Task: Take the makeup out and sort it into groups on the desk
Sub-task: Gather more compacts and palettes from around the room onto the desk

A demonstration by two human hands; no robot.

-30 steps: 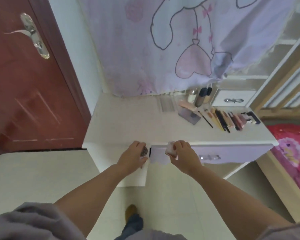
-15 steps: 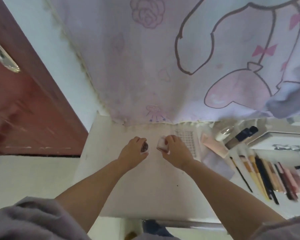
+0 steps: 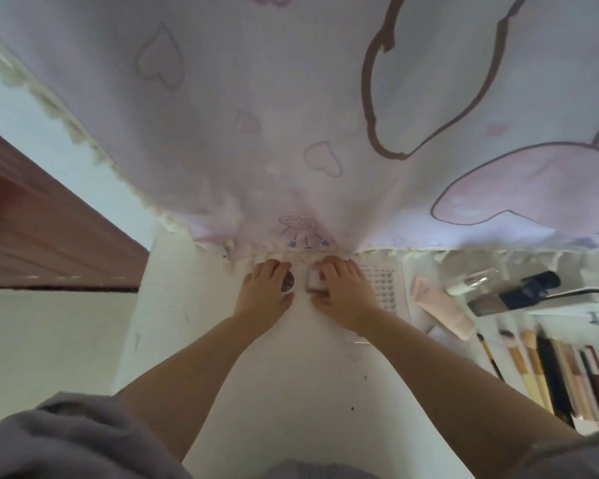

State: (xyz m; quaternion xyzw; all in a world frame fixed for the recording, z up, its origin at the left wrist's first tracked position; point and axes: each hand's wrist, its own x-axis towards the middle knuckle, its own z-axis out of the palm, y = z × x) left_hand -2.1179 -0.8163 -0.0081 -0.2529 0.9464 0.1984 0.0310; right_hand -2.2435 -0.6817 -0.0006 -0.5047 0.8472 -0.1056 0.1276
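The fingers [image 3: 274, 267] of the left hand [image 3: 261, 295] are curled around a small round pot with a dark speckled top [image 3: 287, 282], and the fingers [image 3: 336, 267] of the right hand [image 3: 343, 295] are closed on a small pale pink square case [image 3: 314, 281]. In the head view, the only view given, both items have been carried within the last second from the front edge of the white surface [image 3: 291, 375], by the drawer, to its far edge, where they are held side by side just below the hem of the pale lilac cartoon-print cloth [image 3: 291, 133]. Whether they already rest on the surface cannot be told.

A fresh group is judged to be started here, well apart from the row of brushes and pencils [image 3: 550, 375] laid at the right. A pink squeeze tube [image 3: 443, 311], a dark-capped bottle [image 3: 519, 293] and a clear gridded tray [image 3: 381, 285] lie between.

No brand, label or writing can be read; everything is too blurred.
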